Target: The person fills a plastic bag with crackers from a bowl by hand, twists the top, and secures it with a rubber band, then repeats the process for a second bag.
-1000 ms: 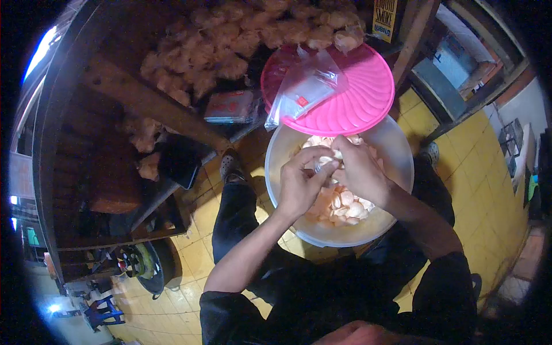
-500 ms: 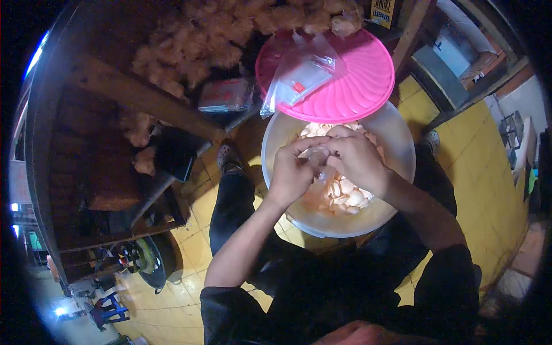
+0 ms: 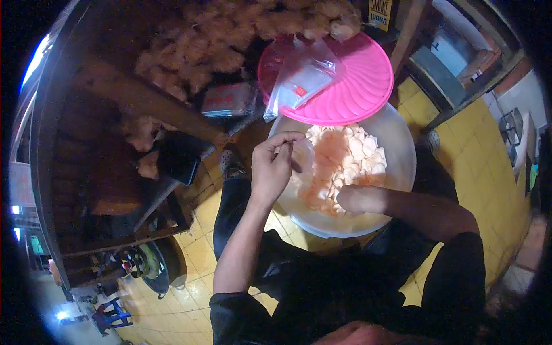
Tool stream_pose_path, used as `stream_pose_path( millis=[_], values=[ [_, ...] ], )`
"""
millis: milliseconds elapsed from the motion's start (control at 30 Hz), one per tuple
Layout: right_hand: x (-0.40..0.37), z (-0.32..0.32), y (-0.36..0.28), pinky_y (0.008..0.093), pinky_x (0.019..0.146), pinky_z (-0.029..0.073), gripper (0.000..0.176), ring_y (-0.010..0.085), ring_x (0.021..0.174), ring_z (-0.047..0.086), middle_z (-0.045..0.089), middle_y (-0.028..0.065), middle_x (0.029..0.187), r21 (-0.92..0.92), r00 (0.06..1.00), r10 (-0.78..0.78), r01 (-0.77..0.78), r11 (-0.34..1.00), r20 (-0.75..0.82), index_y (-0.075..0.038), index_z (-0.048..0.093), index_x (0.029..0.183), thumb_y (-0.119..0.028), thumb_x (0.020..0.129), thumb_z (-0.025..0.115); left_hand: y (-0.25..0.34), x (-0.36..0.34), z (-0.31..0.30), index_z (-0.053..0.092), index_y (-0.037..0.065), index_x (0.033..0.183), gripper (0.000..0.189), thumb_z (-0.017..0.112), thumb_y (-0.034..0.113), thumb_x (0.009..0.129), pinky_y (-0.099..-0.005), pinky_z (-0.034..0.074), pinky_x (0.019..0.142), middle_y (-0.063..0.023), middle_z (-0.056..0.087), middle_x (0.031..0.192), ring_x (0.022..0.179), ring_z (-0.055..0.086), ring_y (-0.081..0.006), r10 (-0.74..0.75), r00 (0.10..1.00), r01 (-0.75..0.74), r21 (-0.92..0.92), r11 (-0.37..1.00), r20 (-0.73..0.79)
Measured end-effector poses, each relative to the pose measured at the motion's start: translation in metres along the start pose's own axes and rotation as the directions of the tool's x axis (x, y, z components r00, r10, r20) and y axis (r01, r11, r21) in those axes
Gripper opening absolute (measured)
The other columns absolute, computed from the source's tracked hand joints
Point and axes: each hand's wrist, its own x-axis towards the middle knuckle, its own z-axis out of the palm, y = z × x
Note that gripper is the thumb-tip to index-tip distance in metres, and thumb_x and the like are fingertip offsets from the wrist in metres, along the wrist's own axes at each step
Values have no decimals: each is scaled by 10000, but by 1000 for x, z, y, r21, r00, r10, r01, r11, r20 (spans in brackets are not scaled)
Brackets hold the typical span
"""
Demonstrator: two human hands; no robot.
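A large translucent tub (image 3: 401, 144) stands between my legs, holding a heap of pale, thin, round crackers (image 3: 359, 152). Over the tub's left side, my left hand (image 3: 270, 167) pinches a small clear plastic bag (image 3: 303, 160) by its upper edge. The bag hangs down above the crackers. My right hand (image 3: 355, 199) is sunk into the heap at the near side, and its fingers are hidden among the crackers. A pink ribbed lid (image 3: 365, 80) covers the tub's far edge, with a pack of clear plastic bags (image 3: 307, 86) lying on it.
Many filled bags (image 3: 195, 46) are piled on the dark wooden rack at the back left. Another plastic pack (image 3: 228, 99) lies left of the lid. A dark phone-like slab (image 3: 179, 164) rests on the shelf. Yellow tiles (image 3: 477, 172) cover the floor.
My hands have parted. The left moved left with the plastic bag; the right left the bag and went down into the crackers.
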Motion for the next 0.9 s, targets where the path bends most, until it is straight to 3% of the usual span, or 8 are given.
stream_pose_path(
  millis=[33,133,233,367,433,567,700,900],
  values=[
    [2,-9,-16,395,581,511,129,269,610,619,643,98,675,-711,956,-239,286,643,169,-5,701,777,-113,803,636,-2,0,-1,701,-33,1062,258,461,8,977,-262,520,546,-93,704,969,610,659,-124,2,1000,-2,0,1000,-4],
    [-2,-13,-5,401,644,525,140,282,695,648,643,131,731,395,960,-193,261,881,-203,18,675,850,-115,831,637,-5,0,-3,702,32,1086,236,483,96,1024,-233,444,534,-41,704,965,596,627,-97,8,1000,-8,-7,1000,7],
    [8,-59,-56,411,697,537,157,311,783,672,644,169,820,-258,995,33,-56,965,-91,18,650,947,-90,833,649,-4,-2,-1,694,36,1120,233,492,98,1020,-234,450,562,-38,701,966,620,638,-97,-21,999,22,-14,1000,26],
    [-16,-116,-102,380,798,556,406,279,940,683,654,217,1059,-257,894,-385,325,910,-229,35,556,1261,-16,866,634,-13,-4,9,658,-9,1184,261,490,22,987,-261,537,637,-104,693,978,725,687,-150,-31,990,34,-18,999,138],
    [-15,-115,-106,329,661,571,420,189,827,705,650,205,998,624,942,42,187,759,-333,1,538,1259,-45,870,690,-11,-6,16,655,-1,1196,268,492,14,984,-262,542,645,-106,693,1004,753,692,-159,-14,984,23,-50,998,178],
    [-11,-111,-123,312,597,558,485,201,840,706,664,189,922,427,868,226,-18,904,-442,-15,514,1271,20,821,691,-1,-7,24,659,18,1208,327,458,-53,960,-273,555,667,-100,686,1087,837,698,-168,-66,940,99,-82,992,335],
    [2,-97,-104,407,706,520,329,308,841,699,666,203,809,-319,549,-347,149,936,-760,9,617,1109,44,783,644,-13,0,23,682,3,1144,352,511,-136,869,-272,535,652,-106,702,1017,762,676,-158,78,973,-75,-23,997,216],
    [-5,-107,-112,415,826,510,315,318,931,684,696,182,929,-34,715,-205,246,969,-668,12,649,1121,4,811,598,-5,-1,22,682,-22,1042,262,592,-96,807,-311,500,619,-163,650,900,669,639,-224,377,926,-337,381,861,-33]
  ],
)
